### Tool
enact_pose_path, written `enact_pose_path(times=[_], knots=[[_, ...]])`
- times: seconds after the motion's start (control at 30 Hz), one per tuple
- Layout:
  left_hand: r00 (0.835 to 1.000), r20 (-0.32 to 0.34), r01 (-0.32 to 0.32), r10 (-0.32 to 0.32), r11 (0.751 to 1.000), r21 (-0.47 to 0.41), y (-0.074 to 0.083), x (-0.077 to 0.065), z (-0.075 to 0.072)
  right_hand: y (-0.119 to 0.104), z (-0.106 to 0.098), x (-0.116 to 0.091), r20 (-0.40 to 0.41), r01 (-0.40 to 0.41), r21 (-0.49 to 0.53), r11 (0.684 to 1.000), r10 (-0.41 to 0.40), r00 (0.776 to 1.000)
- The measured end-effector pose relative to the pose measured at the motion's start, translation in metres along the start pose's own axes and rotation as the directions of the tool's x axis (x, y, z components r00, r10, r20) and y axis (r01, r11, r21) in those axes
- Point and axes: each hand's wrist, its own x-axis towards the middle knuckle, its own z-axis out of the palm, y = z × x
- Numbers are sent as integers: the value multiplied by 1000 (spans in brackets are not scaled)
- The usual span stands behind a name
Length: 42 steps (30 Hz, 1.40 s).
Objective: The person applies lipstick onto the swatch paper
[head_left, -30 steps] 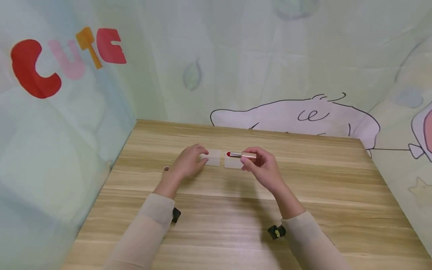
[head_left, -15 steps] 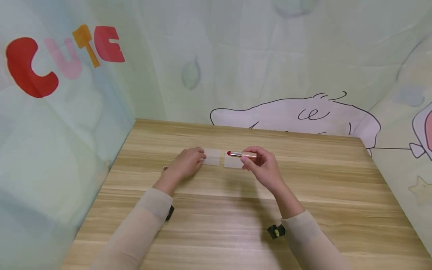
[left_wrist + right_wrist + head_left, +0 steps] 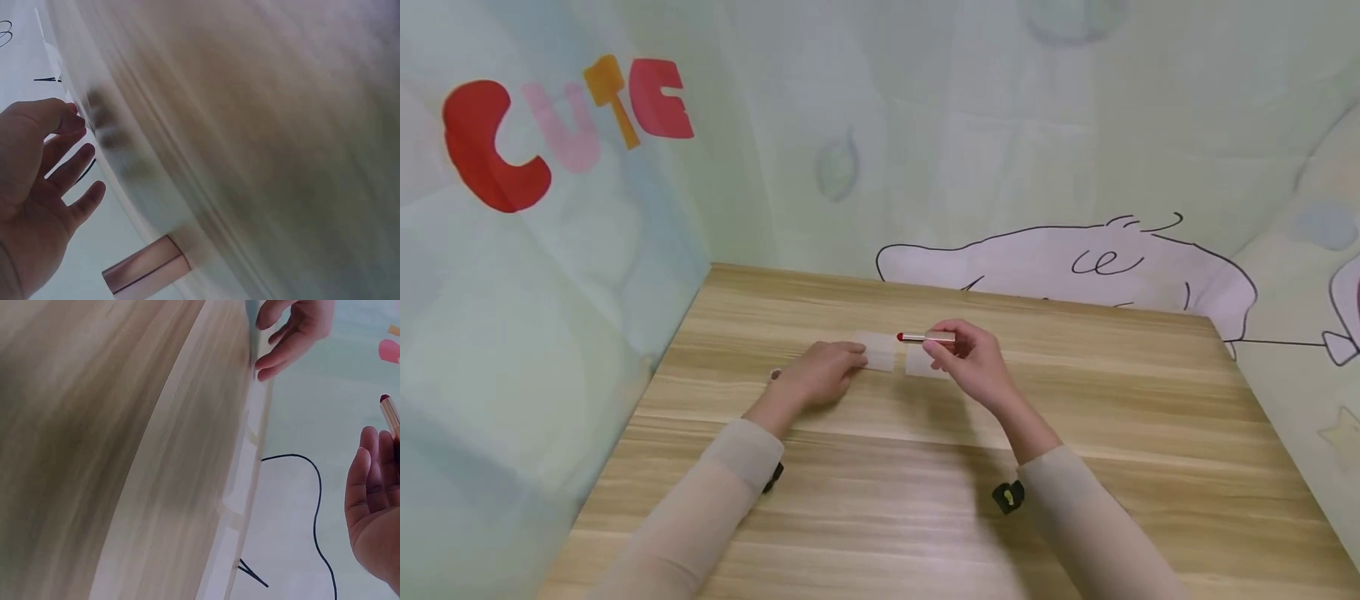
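My right hand [image 3: 972, 367] holds a lipstick [image 3: 946, 339] by its rose-gold base between thumb and fingers. The lipstick lies almost level, its red tip uncovered and pointing left, above the gap between two pale, translucent square sheets. The left sheet [image 3: 882, 354] is touched at its left edge by the fingertips of my left hand [image 3: 820, 375]. Part of the right sheet [image 3: 917, 363] is hidden below my right hand. In the left wrist view, the fingers of my left hand [image 3: 40, 169] are loosely bent with their tips at the tabletop, and a rose-gold lipstick cap [image 3: 149, 267] stands nearby.
Both sheets lie on a wood-grain table [image 3: 880, 500]. A printed cloth wall [image 3: 970, 150] rises along its back and sides. A black wrist-camera piece [image 3: 1008, 497] shows beside the right sleeve [image 3: 1075, 508].
My left hand has lowered its fingers onto the left sheet, thumb drawn in. My right hand has brought the lipstick slightly left, so its tip is now over the gap between the sheets.
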Motion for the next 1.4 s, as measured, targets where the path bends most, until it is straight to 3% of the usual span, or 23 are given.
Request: enact_pose_path(times=[0.37, 0.57, 0.77, 0.9, 1.1, 1.4], knots=[[999, 25, 20, -20, 1000, -5, -3, -6, 3, 37, 14, 19, -24, 5, -30, 1000, -5, 1000], [999, 41, 16, -17, 1000, 3, -4, -7, 2, 46, 30, 31, -57, 10, -159, 987, -19, 998], [998, 62, 9, -10, 1000, 20, -5, -6, 2, 52, 46, 45, -54, 10, -408, 913, -36, 998], [997, 77, 29, -31, 999, 18, -5, -7, 1, 54, 53, 52, -40, 28, -508, 861, -56, 998], [997, 72, 37, -37, 999, -1, -3, -6, 0, 57, 56, 56, -44, 9, -600, 800, -44, 998], [996, 85, 40, -39, 999, -10, -5, -5, 1, 66, 62, 64, -26, 7, -668, 744, -33, 999]])
